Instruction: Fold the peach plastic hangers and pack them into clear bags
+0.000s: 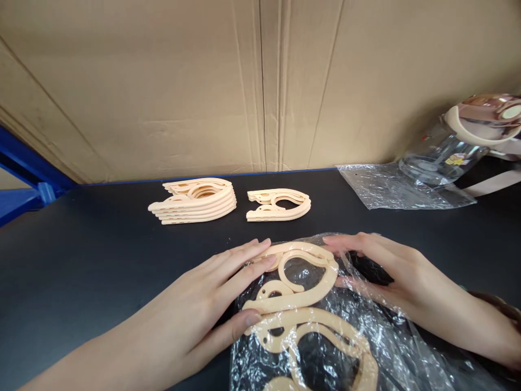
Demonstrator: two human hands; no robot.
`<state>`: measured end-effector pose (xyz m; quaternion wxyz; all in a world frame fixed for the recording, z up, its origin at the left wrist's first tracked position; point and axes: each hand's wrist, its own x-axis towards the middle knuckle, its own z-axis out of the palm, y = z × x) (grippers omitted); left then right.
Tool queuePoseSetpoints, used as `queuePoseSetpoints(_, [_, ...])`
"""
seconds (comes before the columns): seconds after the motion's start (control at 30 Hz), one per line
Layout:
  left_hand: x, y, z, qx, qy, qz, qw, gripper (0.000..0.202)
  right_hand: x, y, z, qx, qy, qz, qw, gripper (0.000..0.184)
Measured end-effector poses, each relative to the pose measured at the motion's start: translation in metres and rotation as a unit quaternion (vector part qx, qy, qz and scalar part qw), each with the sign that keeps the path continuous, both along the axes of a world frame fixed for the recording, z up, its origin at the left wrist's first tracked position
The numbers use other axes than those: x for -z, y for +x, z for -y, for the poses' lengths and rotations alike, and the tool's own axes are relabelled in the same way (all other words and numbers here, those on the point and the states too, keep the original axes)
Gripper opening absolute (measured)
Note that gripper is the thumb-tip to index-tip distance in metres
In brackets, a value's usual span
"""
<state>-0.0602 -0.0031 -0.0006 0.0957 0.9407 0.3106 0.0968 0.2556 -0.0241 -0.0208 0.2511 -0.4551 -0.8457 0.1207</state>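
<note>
A clear plastic bag point(378, 347) lies on the black table point(93, 260) at the near edge, with peach plastic folding hangers point(301, 296) inside it. My left hand point(211, 304) lies flat on the bag's left side, fingers stretched out over the hangers and thumb against their lower edge. My right hand point(382, 271) rests on the bag's right side, fingers extended and pressing the film near the hangers' top. Farther back sit a taller stack of the same hangers point(195, 202) and a smaller stack point(279, 205).
A cardboard wall point(260, 81) closes off the back of the table. At the back right lie an empty clear bag point(391, 187) and a glass pitcher with a cream lid point(468, 141). A blue metal shelf frame point(28, 179) stands at the left.
</note>
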Motion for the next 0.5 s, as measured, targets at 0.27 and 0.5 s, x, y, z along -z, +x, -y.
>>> queuePoseSetpoints(0.27, [0.000,-0.001,0.001,0.022,0.024,-0.019,0.999,0.056,-0.039,0.021,-0.015,0.140,0.111,0.023,0.984,0.029])
queuePoseSetpoints(0.5, [0.005,0.001,0.009,-0.010,0.005,0.066,0.998,0.054,-0.050,-0.014,-0.088,-0.056,0.085,0.140,0.985,0.042])
